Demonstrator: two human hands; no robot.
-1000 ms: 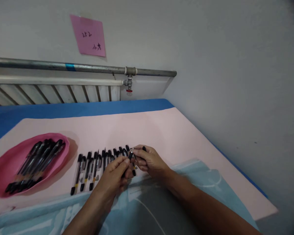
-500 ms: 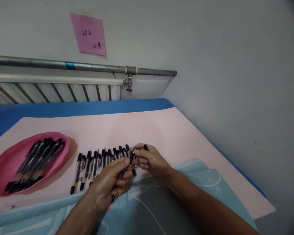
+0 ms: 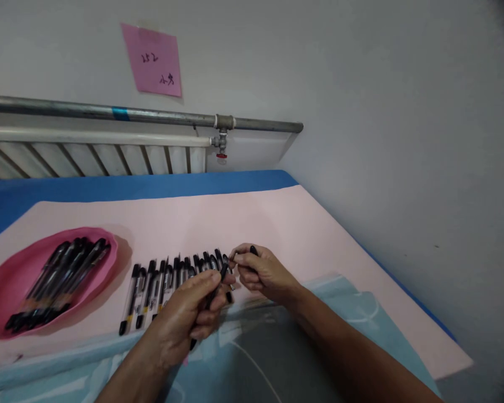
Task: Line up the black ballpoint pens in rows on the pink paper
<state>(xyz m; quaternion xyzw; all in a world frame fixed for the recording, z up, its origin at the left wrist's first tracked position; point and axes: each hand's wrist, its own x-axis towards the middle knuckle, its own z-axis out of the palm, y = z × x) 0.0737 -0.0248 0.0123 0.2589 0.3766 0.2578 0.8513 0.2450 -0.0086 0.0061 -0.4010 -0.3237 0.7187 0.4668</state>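
Observation:
My left hand (image 3: 197, 305) is closed round a black pen (image 3: 212, 296), which slants with its upper end toward my right hand. My right hand (image 3: 262, 268) is closed just right of that end, with a small gap between them. A rounded black piece, looking like a pen cap (image 3: 254, 250), sticks out from its curled fingers. Thumb and forefinger pinch together; any small part between them is too fine to make out. Behind my left hand, a row of clear-barrelled pens with black ends (image 3: 153, 291) lies side by side, partly covered by the hand.
On the left, a pink oval dish (image 3: 105, 282) holds a pile of black pens (image 3: 67, 280). Pink sheeting (image 3: 252, 215) covers the blue tabletop (image 3: 163, 184). Light-blue cloth (image 3: 348, 313) lies along the near side. A radiator and metal pipe (image 3: 168, 116) run behind; a wall stands right.
My right hand has drawn slightly right, away from the upper end of the pen. My left hand keeps its grip in nearly the same place.

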